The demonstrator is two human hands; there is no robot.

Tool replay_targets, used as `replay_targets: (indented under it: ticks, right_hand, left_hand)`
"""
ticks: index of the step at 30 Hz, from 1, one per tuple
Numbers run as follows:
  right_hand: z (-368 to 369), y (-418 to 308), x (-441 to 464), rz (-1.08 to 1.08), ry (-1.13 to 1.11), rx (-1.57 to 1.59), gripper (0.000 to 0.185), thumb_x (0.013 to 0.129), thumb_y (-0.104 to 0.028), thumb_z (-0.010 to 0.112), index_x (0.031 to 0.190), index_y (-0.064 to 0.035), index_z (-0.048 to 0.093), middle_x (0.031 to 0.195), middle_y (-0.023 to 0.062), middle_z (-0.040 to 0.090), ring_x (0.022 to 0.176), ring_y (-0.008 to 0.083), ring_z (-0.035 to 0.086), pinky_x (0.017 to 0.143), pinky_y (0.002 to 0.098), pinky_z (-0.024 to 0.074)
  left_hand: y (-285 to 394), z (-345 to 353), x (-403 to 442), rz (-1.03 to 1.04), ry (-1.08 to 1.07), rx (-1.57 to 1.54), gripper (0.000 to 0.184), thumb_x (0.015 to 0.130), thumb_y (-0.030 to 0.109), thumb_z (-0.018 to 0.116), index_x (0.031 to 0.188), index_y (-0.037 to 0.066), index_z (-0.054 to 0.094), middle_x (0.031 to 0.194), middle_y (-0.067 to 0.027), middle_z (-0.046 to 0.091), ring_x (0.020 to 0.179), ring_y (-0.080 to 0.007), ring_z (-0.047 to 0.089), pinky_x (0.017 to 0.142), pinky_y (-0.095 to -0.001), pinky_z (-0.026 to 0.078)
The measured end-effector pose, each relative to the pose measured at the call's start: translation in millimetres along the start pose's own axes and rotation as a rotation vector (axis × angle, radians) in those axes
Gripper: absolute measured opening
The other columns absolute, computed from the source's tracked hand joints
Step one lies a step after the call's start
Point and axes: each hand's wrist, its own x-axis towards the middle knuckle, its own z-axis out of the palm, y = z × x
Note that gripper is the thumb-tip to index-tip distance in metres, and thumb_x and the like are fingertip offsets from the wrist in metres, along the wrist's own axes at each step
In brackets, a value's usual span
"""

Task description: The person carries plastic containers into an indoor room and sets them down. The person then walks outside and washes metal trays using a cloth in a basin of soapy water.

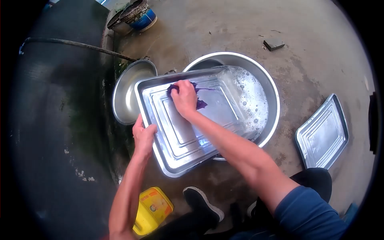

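A rectangular metal tray (176, 136) rests tilted over a round metal basin (273, 94), its far right end dipping into soapy water (252, 100). My left hand (143, 136) grips the tray's near left rim, thumb over the edge and the other fingers partly hidden beneath. Inside the tray, my right hand (185, 97) presses a dark purple cloth (201, 105) against the metal bottom, fingers curled over it. Part of the cloth is hidden under that hand.
A second metal tray (324, 132) lies at the right. A shallow metal bowl (128, 94) leans by the dark wall (60, 120) at left. Near my feet stands a yellow container (154, 210). Dirty buckets (138, 16) sit at the back; a small dark piece (274, 45) lies on the wet ground.
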Motion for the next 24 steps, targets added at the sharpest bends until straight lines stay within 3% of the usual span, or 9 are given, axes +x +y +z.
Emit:
replay_targets:
  ticks: [2,5,8,12,14,16,20,22,24]
  right_hand:
    - [18,-50,-19,-0.179,-0.151,0.248,0.012,0.078,-0.011,0.060,0.088,-0.0047,0.060,0.091,0.0135,0.056,0.090,0.0328,0.055,0.080,0.0421,0.0451]
    - [25,-61,-21,-0.241,-0.124,0.225,0.014,0.078,-0.009,0.061,0.091,-0.0052,0.059,0.091,0.0122,0.056,0.090,0.0328,0.054,0.079,0.0416,0.0455]
    - [8,-29,3,-0.382,-0.106,0.066,0.013,0.078,-0.009,0.062,0.091,-0.0064,0.060,0.091,0.0116,0.056,0.089,0.0320,0.054,0.080,0.0400,0.0458]
    - [-21,60,39,-0.095,0.060,-0.284,0.014,0.079,-0.012,0.061,0.093,-0.0089,0.059,0.094,0.0116,0.055,0.094,0.0322,0.053,0.082,0.0411,0.0454]
    - [-49,103,54,0.093,0.003,-0.434,0.018,0.082,-0.015,0.061,0.098,-0.0087,0.060,0.098,0.0124,0.056,0.099,0.0328,0.054,0.085,0.0428,0.0456]
    - [-81,126,65,0.201,-0.066,-0.540,0.021,0.083,-0.017,0.060,0.102,-0.0079,0.060,0.103,0.0135,0.057,0.102,0.0333,0.054,0.087,0.0441,0.0452]
    - [-97,138,49,0.205,-0.079,-0.629,0.027,0.085,-0.021,0.059,0.108,-0.0061,0.059,0.111,0.0134,0.056,0.109,0.0323,0.052,0.091,0.0452,0.0421]
    - [-80,129,32,0.309,0.122,-0.567,0.032,0.085,-0.021,0.057,0.114,-0.0070,0.057,0.116,0.0111,0.056,0.114,0.0301,0.048,0.095,0.0465,0.0380]
    - [-62,117,27,0.304,0.120,-0.502,0.037,0.083,-0.018,0.055,0.118,-0.0075,0.056,0.122,0.0099,0.054,0.117,0.0284,0.047,0.097,0.0465,0.0360]
  left_hand:
    - [-8,-9,7,-0.006,0.006,0.074,0.055,0.070,-0.003,0.047,0.124,-0.002,0.051,0.099,-0.0081,0.062,0.084,-0.0154,0.059,0.075,-0.0267,0.047]
    - [0,-3,6,0.032,0.035,0.088,0.060,0.065,-0.004,0.048,0.124,-0.002,0.051,0.097,-0.0044,0.062,0.079,-0.0129,0.059,0.070,-0.0222,0.047]
    - [14,5,5,-0.019,0.068,0.094,0.061,0.063,-0.005,0.045,0.124,-0.003,0.052,0.101,-0.0072,0.063,0.084,-0.0147,0.060,0.076,-0.0231,0.047]
    - [21,6,8,-0.015,0.043,0.103,0.063,0.062,-0.002,0.044,0.125,-0.005,0.051,0.104,-0.0086,0.063,0.087,-0.0162,0.060,0.080,-0.0243,0.046]
    - [14,-1,11,-0.002,0.007,0.119,0.057,0.071,-0.002,0.045,0.127,-0.003,0.050,0.109,-0.0143,0.062,0.097,-0.0248,0.062,0.088,-0.0338,0.046]
    - [14,1,12,-0.006,0.024,0.131,0.057,0.071,0.000,0.046,0.127,-0.003,0.050,0.110,-0.0149,0.062,0.096,-0.0247,0.062,0.087,-0.0335,0.046]
    - [21,3,21,-0.014,0.038,0.180,0.057,0.072,0.004,0.046,0.128,-0.002,0.049,0.109,-0.0156,0.061,0.095,-0.0248,0.061,0.085,-0.0316,0.046]
    - [27,5,24,-0.022,0.043,0.219,0.056,0.073,0.006,0.046,0.128,-0.001,0.049,0.110,-0.0159,0.061,0.096,-0.0257,0.061,0.086,-0.0325,0.046]
    - [25,2,27,-0.028,0.036,0.235,0.056,0.073,0.007,0.046,0.128,-0.001,0.049,0.110,-0.0156,0.062,0.097,-0.0254,0.061,0.087,-0.0331,0.046]
